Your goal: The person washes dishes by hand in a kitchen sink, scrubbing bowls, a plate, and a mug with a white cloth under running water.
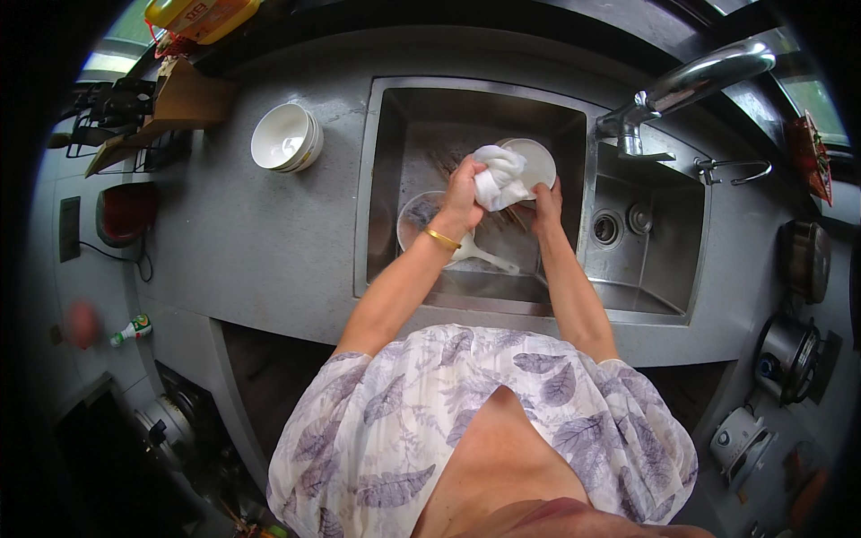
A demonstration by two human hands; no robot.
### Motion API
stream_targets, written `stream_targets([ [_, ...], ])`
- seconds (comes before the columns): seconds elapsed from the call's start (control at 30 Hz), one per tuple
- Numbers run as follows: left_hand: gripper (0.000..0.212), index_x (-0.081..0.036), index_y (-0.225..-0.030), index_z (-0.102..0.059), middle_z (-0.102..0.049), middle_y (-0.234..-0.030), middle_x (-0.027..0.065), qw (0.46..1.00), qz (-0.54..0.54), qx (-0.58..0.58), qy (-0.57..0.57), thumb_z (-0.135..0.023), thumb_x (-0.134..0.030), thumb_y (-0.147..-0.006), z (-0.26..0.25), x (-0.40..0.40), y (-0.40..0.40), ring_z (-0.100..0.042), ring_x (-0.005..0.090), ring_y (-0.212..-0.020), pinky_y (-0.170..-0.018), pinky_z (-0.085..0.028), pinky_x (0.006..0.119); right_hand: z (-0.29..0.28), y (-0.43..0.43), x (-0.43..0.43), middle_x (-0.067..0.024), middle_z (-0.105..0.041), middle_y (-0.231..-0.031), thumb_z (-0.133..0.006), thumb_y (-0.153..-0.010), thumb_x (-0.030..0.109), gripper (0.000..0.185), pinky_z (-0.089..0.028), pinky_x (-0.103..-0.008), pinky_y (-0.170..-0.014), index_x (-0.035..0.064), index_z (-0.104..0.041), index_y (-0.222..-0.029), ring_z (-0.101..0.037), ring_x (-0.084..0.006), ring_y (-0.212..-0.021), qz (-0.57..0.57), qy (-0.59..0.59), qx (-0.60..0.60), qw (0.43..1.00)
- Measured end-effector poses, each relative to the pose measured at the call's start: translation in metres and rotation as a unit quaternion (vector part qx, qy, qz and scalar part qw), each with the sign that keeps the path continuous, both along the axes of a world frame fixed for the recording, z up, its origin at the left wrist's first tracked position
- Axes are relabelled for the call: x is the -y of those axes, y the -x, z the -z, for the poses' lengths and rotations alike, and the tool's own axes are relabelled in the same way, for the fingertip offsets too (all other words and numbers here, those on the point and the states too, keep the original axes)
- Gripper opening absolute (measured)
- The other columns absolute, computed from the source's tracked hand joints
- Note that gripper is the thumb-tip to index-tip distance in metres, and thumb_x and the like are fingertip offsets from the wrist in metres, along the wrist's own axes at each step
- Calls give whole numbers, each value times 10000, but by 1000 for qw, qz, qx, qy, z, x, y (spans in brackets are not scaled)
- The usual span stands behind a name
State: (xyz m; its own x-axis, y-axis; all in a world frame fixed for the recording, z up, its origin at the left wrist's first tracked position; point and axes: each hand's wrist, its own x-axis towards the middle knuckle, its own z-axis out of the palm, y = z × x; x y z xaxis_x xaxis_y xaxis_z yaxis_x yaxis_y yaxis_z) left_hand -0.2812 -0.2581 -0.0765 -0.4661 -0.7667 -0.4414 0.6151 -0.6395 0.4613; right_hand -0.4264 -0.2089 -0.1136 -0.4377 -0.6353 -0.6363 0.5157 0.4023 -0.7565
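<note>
Over the larger basin of a stainless steel sink point(562, 121), my left hand point(464, 191) grips a bunched white cloth point(499, 176). The cloth lies against a white bowl point(536, 160), partly covering it. My right hand point(548, 205) holds that bowl by its near right rim. Beneath my hands, several thin sticks, apparently chopsticks point(514, 218), lie on the basin floor. At the basin's left is a round, light-rimmed vessel point(412, 218), partly behind my left forearm. A pale ladle or spoon handle point(494, 259) reaches out to the right from it.
Stacked white bowls point(282, 138) stand on the grey counter point(269, 235) left of the sink. A chrome faucet point(693, 77) rises at the back, above the smaller basin point(662, 262) with its drain. A knife block point(178, 101) is far left; a rice cooker point(787, 360) stands at right.
</note>
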Motion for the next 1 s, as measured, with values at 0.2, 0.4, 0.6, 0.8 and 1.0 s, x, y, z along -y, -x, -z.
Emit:
stream_targets([
  [0.2,246,35,-983,-515,-565,-970,149,929,-127,323,131,-409,-69,-787,33,-12,49,-573,221,-855,-728,-480,350,3,-23,-12,-78,-514,-1153,-552,-865,366,477,-508,-392,-739,126,-418,-1255,-537,-225,-993,-38,141,109,983],
  [0.4,280,23,-1020,-500,-556,-1003,156,930,-169,322,-48,-358,-138,-839,67,-5,55,-570,254,-896,-725,-491,371,-6,-46,-18,-42,-556,-1089,-577,-858,343,502,-458,-293,-805,105,-432,-1276,-524,-136,-961,-50,164,48,984],
  [0.6,376,-17,-1064,-516,-583,-954,113,976,151,154,28,-333,-317,-931,-1,17,23,-595,223,-836,-683,-502,368,-29,-17,4,-7,-574,-1059,-619,-824,357,464,-471,-264,-737,164,-512,-1232,-513,-98,-922,-137,195,32,971],
  [0.8,310,-6,-892,-647,-635,-877,188,568,477,430,515,-460,-244,-825,-5,49,-8,-618,290,-799,-668,-482,400,-33,-20,5,6,-566,-1075,-592,-844,346,440,-514,-269,-634,165,-507,-1236,-549,-117,-908,-223,161,66,959],
  [1.0,160,-82,-857,-611,-637,-839,82,184,417,560,692,-577,-171,-729,-27,23,-33,-627,226,-824,-726,-465,381,-30,-44,-14,-49,-513,-1163,-573,-853,346,502,-568,-383,-649,159,-424,-1294,-531,-188,-1011,-199,129,65,969],
])
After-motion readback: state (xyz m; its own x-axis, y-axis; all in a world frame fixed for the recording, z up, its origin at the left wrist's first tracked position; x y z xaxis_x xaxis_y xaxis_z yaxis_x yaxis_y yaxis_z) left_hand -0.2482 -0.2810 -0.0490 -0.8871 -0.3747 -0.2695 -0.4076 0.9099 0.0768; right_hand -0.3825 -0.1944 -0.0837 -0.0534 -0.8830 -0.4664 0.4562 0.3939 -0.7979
